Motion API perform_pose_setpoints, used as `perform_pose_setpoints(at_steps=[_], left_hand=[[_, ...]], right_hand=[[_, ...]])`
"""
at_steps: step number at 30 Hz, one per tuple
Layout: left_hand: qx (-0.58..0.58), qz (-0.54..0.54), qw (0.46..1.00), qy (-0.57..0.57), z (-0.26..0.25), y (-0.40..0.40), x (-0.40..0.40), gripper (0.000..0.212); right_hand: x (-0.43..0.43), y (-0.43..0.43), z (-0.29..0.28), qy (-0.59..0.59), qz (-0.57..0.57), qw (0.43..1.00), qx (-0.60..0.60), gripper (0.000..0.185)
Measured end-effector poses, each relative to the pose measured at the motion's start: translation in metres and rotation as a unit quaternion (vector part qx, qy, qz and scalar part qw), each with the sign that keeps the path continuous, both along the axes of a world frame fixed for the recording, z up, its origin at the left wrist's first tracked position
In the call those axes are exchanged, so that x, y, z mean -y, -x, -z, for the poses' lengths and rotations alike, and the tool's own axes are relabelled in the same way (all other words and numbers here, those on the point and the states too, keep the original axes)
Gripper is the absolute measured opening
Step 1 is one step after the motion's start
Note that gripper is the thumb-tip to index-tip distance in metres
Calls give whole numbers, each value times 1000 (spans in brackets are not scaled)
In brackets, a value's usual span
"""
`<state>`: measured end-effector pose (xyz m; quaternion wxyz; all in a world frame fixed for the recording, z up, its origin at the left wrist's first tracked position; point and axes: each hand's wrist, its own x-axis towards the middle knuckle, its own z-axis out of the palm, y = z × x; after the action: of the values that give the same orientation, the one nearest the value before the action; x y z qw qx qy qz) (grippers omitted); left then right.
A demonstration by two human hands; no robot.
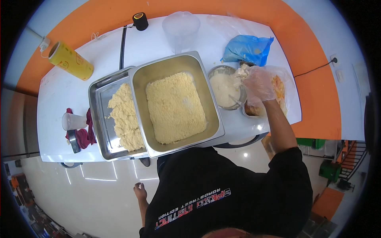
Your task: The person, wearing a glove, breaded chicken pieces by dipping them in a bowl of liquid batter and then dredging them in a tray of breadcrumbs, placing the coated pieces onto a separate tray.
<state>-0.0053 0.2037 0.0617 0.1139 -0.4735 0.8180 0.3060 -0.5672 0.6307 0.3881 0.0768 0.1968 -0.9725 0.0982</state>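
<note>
My right hand [259,83], in a clear plastic glove, is closed around a lumpy white clump of food [243,70]. It is at the right edge of a metal bowl [244,96], which contains a creamy white mixture [223,89]. Left of the bowl, a deep steel pan [212,111] holds an even layer of pale yellow crumbs [175,107]. Its left side overlaps a shallower steel tray [98,119] with a loose heap of similar crumbs [125,122]. My left hand [140,191] hangs bare beside my body, below the table edge, fingers loosely curled and nothing visible in it.
Behind the bowl lies a blue plastic bag [247,49]. A clear pitcher [181,29] and a black cylindrical device [140,21] stand at the back. To the left are a yellow roll [71,61], a plastic cup [73,121] and a dark red cloth [83,139]. Bagged food [279,89] sits right.
</note>
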Motion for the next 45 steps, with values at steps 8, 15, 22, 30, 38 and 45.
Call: perform_pose_setpoints(at_steps=[8, 15, 22, 30, 38, 45], left_hand=[[-6, -24, 1000, -4, -9, 28, 6, 29], [5, -11, 1000, -8, -11, 28, 3, 30], [5, -27, 999, -38, -3, 21, 3, 31], [-86, -95, 992, -20, -11, 39, 12, 31], [-308, -209, 923, 97, -84, 118, 13, 25], [-512, 54, 855, 56, -246, 249, -40, 12]], right_hand=[[-24, 6, 31, 6, -95, 993, -64, 16], [-16, -10, 13, 71, -12, 997, -12, 19], [-20, -12, 2, 66, 35, 997, 28, 25], [89, -24, -77, 242, -53, 967, 64, 21], [170, -48, 52, -48, -325, 919, 216, 38], [137, -83, 67, 194, -212, 876, 386, 62]])
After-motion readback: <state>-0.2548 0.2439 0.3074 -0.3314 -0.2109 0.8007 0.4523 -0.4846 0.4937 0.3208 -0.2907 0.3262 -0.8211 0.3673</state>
